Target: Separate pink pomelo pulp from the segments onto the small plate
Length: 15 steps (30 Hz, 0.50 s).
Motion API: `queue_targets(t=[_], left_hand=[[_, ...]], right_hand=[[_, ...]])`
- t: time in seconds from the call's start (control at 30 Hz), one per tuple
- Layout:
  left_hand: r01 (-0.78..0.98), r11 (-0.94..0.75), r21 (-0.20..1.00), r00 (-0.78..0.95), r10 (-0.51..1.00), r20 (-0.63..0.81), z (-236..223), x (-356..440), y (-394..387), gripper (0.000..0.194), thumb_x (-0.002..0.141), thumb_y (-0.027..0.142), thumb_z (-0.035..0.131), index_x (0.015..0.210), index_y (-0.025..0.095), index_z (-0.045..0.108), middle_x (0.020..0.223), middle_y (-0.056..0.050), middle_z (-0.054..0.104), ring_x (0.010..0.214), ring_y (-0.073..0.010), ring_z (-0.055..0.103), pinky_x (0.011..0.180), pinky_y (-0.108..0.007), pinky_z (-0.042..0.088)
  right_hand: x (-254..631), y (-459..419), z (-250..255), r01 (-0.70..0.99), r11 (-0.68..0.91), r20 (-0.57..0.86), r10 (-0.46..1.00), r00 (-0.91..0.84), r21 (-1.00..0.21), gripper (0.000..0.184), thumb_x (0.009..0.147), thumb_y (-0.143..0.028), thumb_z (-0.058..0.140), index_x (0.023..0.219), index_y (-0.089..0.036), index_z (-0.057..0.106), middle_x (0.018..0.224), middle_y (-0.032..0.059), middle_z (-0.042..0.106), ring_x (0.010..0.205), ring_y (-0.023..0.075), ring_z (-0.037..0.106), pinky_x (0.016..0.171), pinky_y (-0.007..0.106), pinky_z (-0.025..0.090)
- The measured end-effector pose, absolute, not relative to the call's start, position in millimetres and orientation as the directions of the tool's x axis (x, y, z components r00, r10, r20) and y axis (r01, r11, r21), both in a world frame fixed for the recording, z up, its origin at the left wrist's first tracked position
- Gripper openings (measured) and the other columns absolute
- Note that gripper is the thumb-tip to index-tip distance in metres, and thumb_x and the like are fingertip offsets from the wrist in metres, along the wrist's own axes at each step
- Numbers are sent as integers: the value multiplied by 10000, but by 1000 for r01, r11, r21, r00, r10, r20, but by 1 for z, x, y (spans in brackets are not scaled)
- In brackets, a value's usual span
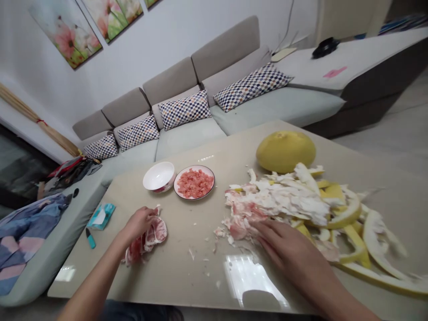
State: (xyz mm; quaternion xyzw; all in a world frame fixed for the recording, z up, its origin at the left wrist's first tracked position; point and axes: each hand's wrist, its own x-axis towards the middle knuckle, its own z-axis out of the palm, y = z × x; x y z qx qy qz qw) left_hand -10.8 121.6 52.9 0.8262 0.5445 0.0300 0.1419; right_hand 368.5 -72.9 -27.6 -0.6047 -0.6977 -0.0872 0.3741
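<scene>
Chunk of pink-fleshed pomelo with white membrane (157, 232) is sitting on the glossy beige table (180, 276), left of the middle and fairly close to the near edge. The left hand (142, 223) is on it, fingers bent over the top, and looks to be grasping it, though the thumb's hidden.

Progress-wise, I'd call it partway. Done so far: a round white plate with a dark rim (176, 185) toward the far edge is loaded with loose pink flesh bits (195, 183), and there's a big messy heap of white pith and membrane scraps (287, 200) over on the right half, plus curved yellow peel strips (349, 217) trailing off toward the right edge.

Left to do, judging by how it all lies: that chunk, since it's still wrapped in membrane, and maybe the whole yellow pomelo (286, 151) near the far-right corner, which looks unpeeled. A white round bowl (158, 174) sits just beside the plate, on its left.

The right hand (289, 247) has its fingertips at the near side of the heap. Can't tell if it's pinching anything, the tips are buried.
</scene>
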Motion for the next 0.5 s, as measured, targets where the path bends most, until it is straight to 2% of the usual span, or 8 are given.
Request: queue_targets(t=[0.07, 0.17, 0.23, 0.3, 0.37, 0.5], left_hand=[[902, -360, 238, 390, 917, -90, 52, -21, 112, 316, 792, 226, 581, 1085, 212, 699, 955, -87, 670, 870, -227, 625, 805, -309, 449], [916, -341, 209, 358, 933, -45, 55, -36, 102, 304, 825, 207, 529, 1084, 194, 685, 969, -95, 653, 883, -224, 614, 813, -315, 453], [928, -318, 193, 327, 945, -12, 58, -49, 100, 259, 849, 205, 517, 1050, 174, 677, 994, -101, 644, 940, -229, 603, 858, -338, 454], [942, -284, 180, 287, 958, 9, 61, -62, 102, 224, 871, 209, 529, 1048, 154, 656, 1019, -103, 639, 981, -230, 597, 893, -375, 461], [954, -244, 174, 246, 969, 10, 60, -74, 108, 238, 893, 257, 556, 1093, 145, 620, 1085, -99, 630, 996, -227, 602, 886, -417, 486], [965, -169, 200, 177, 984, -22, 49, -85, 126, 324, 906, 314, 567, 1196, 169, 561, 1214, -95, 593, 1014, -228, 613, 847, -440, 530]], right_hand=[[366, -72, -29, 909, 264, 632, 775, -2, -322, 336, 946, -262, 365, 1013, -184, 685, 960, 133, 688, 853, 271, 645, 694, 394, 510], [364, -70, -32, 900, 299, 614, 788, -46, -317, 355, 946, -311, 396, 763, -197, 678, 873, 117, 691, 789, 257, 646, 682, 389, 511], [364, -68, -37, 897, 298, 600, 799, -48, -325, 364, 943, -331, 403, 718, -202, 659, 865, 115, 692, 775, 252, 650, 683, 386, 517], [365, -66, -43, 898, 284, 606, 795, -25, -336, 328, 940, -324, 384, 896, -187, 679, 934, 133, 698, 832, 270, 661, 713, 399, 527], [365, -65, -49, 900, 265, 613, 790, 3, -345, 353, 939, -319, 371, 1119, -160, 630, 1015, 152, 698, 903, 288, 666, 753, 414, 531], [362, -66, -55, 913, 225, 600, 800, 26, -340, 383, 944, -363, 388, 1177, -154, 608, 961, 139, 733, 832, 289, 697, 721, 407, 544]])
